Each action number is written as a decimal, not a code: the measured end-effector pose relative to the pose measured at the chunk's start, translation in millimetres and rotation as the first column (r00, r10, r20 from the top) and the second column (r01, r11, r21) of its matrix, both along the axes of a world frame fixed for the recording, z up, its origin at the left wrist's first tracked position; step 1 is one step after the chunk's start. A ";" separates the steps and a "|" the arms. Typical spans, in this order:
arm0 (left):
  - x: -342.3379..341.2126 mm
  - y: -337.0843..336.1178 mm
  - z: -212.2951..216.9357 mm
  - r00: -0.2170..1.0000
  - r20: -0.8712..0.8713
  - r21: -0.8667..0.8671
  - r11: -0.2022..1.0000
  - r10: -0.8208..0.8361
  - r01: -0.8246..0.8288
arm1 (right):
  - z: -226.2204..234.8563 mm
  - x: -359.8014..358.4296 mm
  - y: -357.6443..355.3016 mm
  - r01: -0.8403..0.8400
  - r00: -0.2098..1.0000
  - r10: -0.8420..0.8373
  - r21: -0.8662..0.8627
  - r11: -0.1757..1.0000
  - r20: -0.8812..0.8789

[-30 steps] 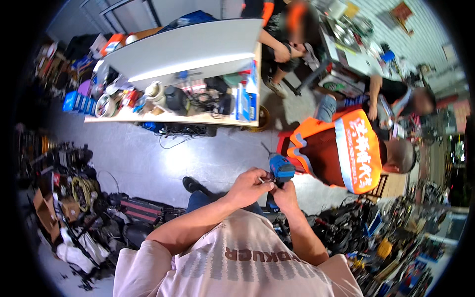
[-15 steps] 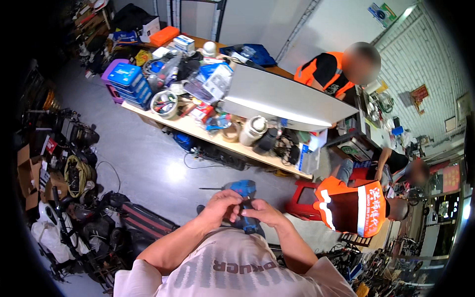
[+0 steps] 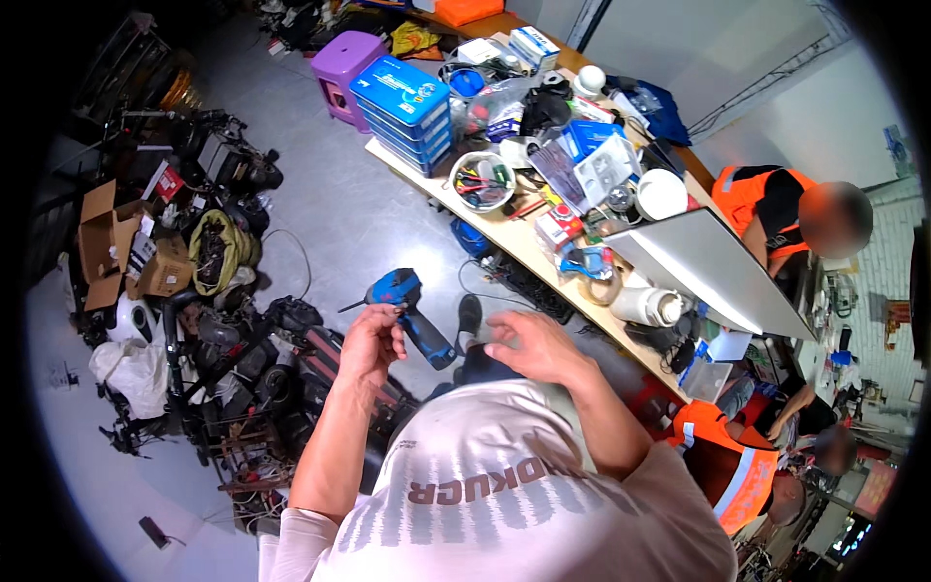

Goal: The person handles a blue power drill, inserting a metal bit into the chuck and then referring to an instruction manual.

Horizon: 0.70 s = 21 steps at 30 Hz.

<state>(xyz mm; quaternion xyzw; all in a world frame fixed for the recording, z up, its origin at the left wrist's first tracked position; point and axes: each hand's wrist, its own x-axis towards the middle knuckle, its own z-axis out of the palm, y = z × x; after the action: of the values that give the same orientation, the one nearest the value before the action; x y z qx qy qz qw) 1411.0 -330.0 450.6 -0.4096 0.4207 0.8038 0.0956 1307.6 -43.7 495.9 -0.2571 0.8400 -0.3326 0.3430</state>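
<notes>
A blue cordless drill [image 3: 427,335] with a long thin bit hangs in front of me, its bit pointing left and its handle slanting down to the right. My left hand [image 3: 370,341] is closed at the drill's front, fingertips against it below the body; part of the grip is hidden. Apart from the drill, to its right, my right hand [image 3: 535,345] is open with its fingers loosely curved and nothing visible in them.
A cluttered workbench [image 3: 514,238] runs diagonally at the right, with blue stacked boxes [image 3: 400,107], a tool bucket [image 3: 482,182] and a large pale panel [image 3: 713,267]. Machine parts and cardboard boxes [image 3: 112,238] crowd the left. People in orange vests [image 3: 732,466] are at the right.
The view has turned, shifting the bench rightward. My right hand has come away from the drill, which now stays with my left hand farther to the left.
</notes>
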 end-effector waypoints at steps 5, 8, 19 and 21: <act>-3.0 -78.6 -33.5 0.939 0.147 0.092 0.941 0.311 -0.326 | 52.0 -67.6 -111.6 -0.373 0.882 0.337 -0.053 0.926 -0.329; 6.2 -125.7 -59.4 0.840 0.233 0.120 0.843 0.490 -0.525 | 105.1 -97.7 -176.6 -0.593 0.744 0.528 -0.040 0.804 -0.410; -14.1 -313.7 -126.2 0.722 0.325 0.000 0.764 0.611 -0.646 | 227.3 -135.9 -361.0 -0.867 0.481 0.259 -0.410 0.283 -0.837; -32.7 -348.9 -125.7 0.722 0.332 -0.002 0.765 0.607 -0.643 | 234.3 -152.5 -400.9 -0.873 0.473 0.275 -0.404 0.272 -0.837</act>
<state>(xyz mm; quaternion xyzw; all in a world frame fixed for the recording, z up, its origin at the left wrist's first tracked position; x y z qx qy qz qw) 1378.3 -678.9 325.0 -0.6434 0.1905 0.7356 -0.0929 1155.1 -444.6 730.2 -0.7842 0.4697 -0.4052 -0.0121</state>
